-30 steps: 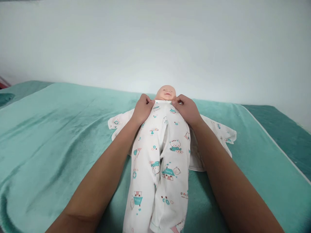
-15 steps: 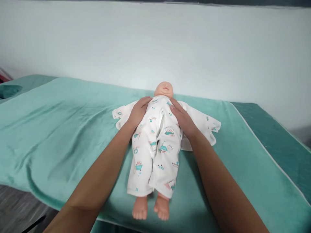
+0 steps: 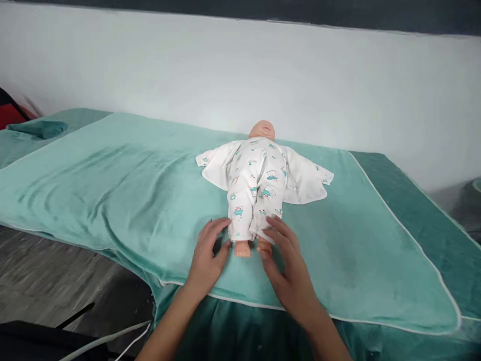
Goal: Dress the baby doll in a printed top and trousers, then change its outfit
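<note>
Flanking 2 trouser cuffs (image 3: 240, 234), fingers (image 3: 282, 230) apart

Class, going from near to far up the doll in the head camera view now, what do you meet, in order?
White-trimmed front edge of the soft teal blanket → bare, pinkish doll feet → white cloth trousers with teal-and-pink cartoon prints → round, bald, pinkish doll head → plain white wall.
</note>
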`<state>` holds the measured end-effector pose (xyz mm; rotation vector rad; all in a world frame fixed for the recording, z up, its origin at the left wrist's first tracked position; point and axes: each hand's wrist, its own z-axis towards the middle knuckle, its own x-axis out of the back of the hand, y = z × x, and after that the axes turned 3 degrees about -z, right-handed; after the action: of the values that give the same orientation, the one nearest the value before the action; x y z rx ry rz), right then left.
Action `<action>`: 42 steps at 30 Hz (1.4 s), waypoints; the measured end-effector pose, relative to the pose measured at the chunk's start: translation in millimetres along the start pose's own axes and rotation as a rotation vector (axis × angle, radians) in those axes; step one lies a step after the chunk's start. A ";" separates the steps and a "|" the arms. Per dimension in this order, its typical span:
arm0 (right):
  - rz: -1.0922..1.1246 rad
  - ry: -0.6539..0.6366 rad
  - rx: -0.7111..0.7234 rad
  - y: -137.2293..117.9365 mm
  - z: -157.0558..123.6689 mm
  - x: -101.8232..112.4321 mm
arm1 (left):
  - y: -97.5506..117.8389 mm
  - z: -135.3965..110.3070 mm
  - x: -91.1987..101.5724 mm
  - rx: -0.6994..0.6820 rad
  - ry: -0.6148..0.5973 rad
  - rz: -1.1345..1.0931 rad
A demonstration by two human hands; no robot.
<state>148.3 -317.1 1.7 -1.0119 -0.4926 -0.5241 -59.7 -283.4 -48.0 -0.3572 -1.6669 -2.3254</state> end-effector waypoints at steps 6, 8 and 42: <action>-0.531 -0.030 0.055 -14.8 14.1 -28.9 | 8.2 3.3 -4.6 -0.013 0.024 0.044; -0.584 0.005 0.056 -13.5 20.5 -35.7 | 11.4 7.7 -3.3 0.014 0.028 0.023; 0.035 0.169 -0.080 9.6 3.0 4.1 | 70.4 31.0 -27.3 -0.354 -0.176 0.583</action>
<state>157.0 -311.1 -0.8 -1.0404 -0.3057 -0.5959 -8.1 -274.0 14.5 -0.9935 -1.0072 -2.1536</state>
